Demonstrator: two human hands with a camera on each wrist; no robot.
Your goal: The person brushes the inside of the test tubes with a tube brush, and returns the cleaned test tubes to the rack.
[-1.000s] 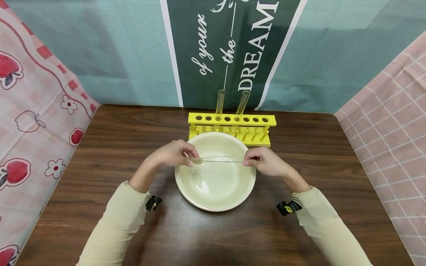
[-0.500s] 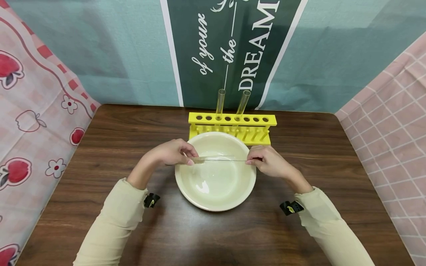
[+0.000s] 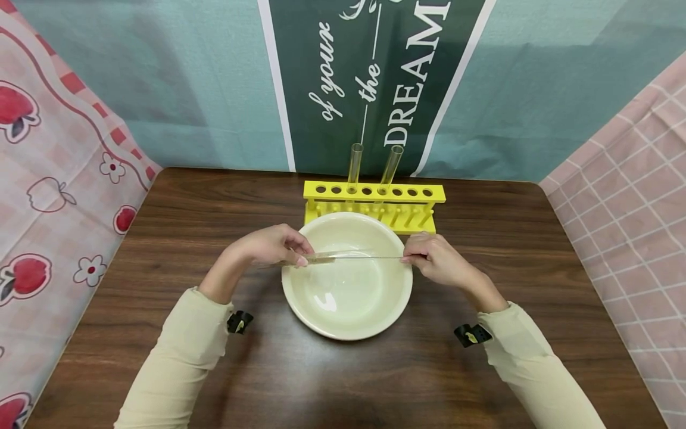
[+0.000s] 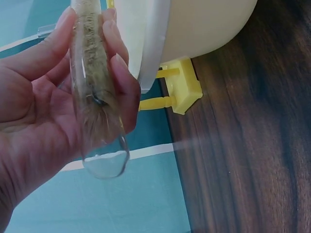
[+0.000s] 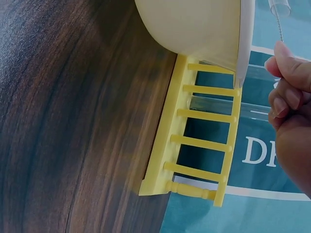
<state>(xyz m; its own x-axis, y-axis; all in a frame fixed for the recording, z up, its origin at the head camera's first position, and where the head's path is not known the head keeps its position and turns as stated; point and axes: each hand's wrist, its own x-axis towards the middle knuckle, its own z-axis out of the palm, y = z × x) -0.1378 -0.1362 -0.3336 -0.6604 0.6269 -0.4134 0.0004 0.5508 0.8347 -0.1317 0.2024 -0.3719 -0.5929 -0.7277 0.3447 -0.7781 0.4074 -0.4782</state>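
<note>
Over the bowl, my left hand [image 3: 276, 245] grips a clear glass test tube [image 4: 106, 165] between thumb and fingers. Its rounded closed end points back past the palm. Inside the tube lies a test tube brush [image 4: 91, 58] with tan bristles, its tip short of the glass bottom. My right hand [image 3: 435, 259] pinches the far end of the brush's thin twisted wire handle [image 3: 370, 257], which runs nearly level between the hands. In the right wrist view the tube's mouth [image 5: 283, 7] shows near the top, with the wire coming out of it. Beneath both hands' span stands a cream bowl [image 3: 343, 325].
Right behind the bowl is a yellow test tube rack [image 3: 412, 192], partly hidden by its rim. Two glass test tubes, one left [image 3: 355, 164] and one right [image 3: 393, 165], stand in it. A brown wooden table [image 3: 343, 387] carries everything, with a teal cloth [image 3: 214, 89] hanging behind.
My right hand has moved a little to the right with the wire handle. The left hand has shifted slightly left with the tube, and more bristles show beyond its fingers.
</note>
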